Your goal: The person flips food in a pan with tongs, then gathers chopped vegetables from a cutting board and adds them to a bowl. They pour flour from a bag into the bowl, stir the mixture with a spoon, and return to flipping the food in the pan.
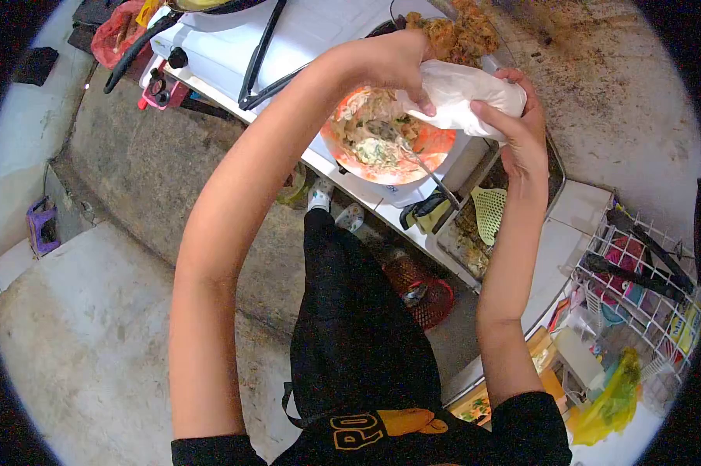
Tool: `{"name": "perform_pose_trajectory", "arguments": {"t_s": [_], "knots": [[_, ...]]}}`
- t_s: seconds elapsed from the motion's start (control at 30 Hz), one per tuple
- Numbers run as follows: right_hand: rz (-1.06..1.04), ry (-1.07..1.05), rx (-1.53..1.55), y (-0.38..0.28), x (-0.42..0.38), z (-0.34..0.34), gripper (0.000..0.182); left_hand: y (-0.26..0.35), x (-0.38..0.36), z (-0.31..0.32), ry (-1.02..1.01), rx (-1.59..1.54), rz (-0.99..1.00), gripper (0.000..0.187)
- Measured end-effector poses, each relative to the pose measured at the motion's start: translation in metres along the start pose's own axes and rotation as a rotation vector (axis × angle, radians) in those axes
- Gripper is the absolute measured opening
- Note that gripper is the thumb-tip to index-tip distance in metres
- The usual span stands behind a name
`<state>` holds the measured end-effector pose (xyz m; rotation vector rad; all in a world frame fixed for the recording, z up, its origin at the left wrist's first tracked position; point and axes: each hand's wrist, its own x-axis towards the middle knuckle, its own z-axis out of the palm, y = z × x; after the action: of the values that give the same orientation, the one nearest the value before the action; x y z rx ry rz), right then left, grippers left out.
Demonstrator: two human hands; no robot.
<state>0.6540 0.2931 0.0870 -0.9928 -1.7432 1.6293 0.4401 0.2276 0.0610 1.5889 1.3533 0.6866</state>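
Observation:
My right hand [524,124] is wrapped round a full white plastic bag [467,97], thumb on the near side. At the bag's left end, my left hand [401,66] is closed on it, thumb below and fingers above. The bag is tilted over an orange-red bowl [430,144], its left end above the rim. Inside the bowl lies a pale, lumpy mix [378,151] with green bits. A metal spoon [424,167] rests in the mix, its handle leaning over the rim to the lower right. The bag's mouth is mostly hidden by my left hand.
Fried pieces [463,35] sit beyond the bag. A white stove [218,46] with a dark pan [210,6] stands at upper left. Right of the bowl is a sink [552,182] holding a pale green strainer [489,213]. A white wire rack [638,272] holds utensils at far right.

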Motion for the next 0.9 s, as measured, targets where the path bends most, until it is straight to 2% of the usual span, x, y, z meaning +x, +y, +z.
{"name": "perform_pose_trajectory", "arguments": {"t_s": [0.1, 0.17, 0.2, 0.3, 0.63, 0.77, 0.9], "knots": [[0.048, 0.016, 0.063, -0.003, -0.002, 0.003, 0.047, 0.001, 0.0, 0.001, 0.051, -0.036, 0.052, 0.046], [0.046, 0.028, 0.061, 0.0, -0.002, 0.001, 0.047, 0.008, -0.002, 0.0, 0.071, 0.075, -0.07, 0.045], [0.043, 0.039, 0.059, 0.0, -0.002, 0.0, 0.047, 0.002, 0.001, 0.001, 0.07, 0.076, -0.068, 0.045], [0.05, 0.042, 0.083, -0.001, -0.004, 0.0, 0.048, -0.008, 0.003, 0.001, -0.011, -0.057, 0.005, 0.044], [0.047, 0.052, 0.097, 0.0, -0.008, -0.002, 0.048, -0.006, 0.001, 0.01, 0.091, -0.005, 0.08, 0.044], [-0.036, 0.064, 0.087, 0.005, -0.011, -0.004, 0.046, 0.005, -0.003, 0.01, 0.092, 0.044, -0.008, 0.038], [-0.071, 0.055, 0.069, 0.009, -0.011, -0.005, 0.045, 0.002, 0.0, 0.011, 0.13, -0.012, 0.047, 0.034]]}}
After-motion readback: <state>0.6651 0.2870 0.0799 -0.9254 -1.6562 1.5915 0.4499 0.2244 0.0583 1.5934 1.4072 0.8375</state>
